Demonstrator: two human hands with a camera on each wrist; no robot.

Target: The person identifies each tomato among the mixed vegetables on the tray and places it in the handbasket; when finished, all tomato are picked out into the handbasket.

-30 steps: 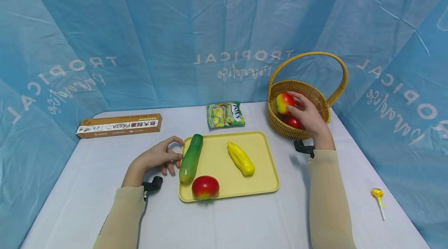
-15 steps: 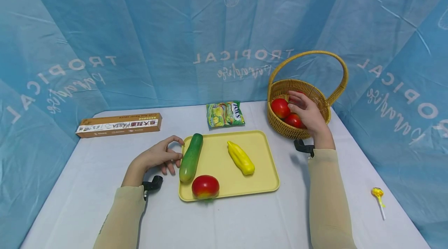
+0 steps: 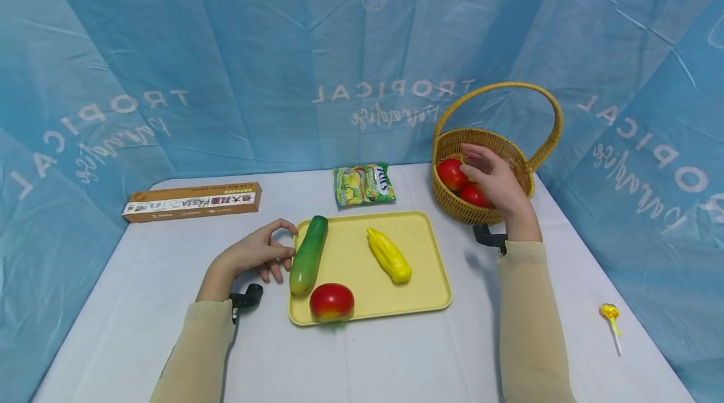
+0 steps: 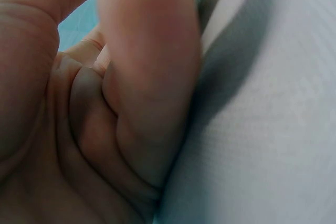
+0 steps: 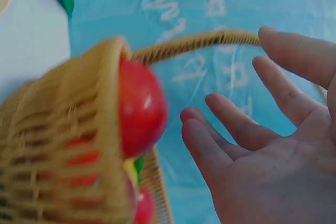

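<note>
Above the wicker basket [image 3: 486, 217], my right hand [image 3: 500, 183] hovers with its fingers spread and nothing in them. In the right wrist view the right hand [image 5: 278, 140] is apart from a red fruit [image 5: 140, 109] at the basket's rim. Several red fruits lie inside, among them a red fruit [image 3: 451, 174] at the left; the hand partly hides the rest. My left hand [image 3: 254, 254] rests at the left edge of the yellow tray [image 3: 362, 302], fingers loosely bent, fingertips by its rim. On the tray lie a green cucumber [image 3: 308, 255], a yellow elongated vegetable [image 3: 389, 256] and a red-and-yellow fruit [image 3: 332, 302].
Behind the tray lies a green snack packet [image 3: 364, 186]. A long pasta box [image 3: 192, 202] stands at the back left, and a yellow lollipop [image 3: 611, 315] lies at the right. The basket's tall handle [image 3: 509, 85] arches over it. Blue curtains [image 3: 283, 76] close off the back and sides.
A second ago my right hand held a red-and-yellow fruit over the basket; it has let go, and the fruit now lies inside. That hand has since shifted slightly left. My left hand stays put.
</note>
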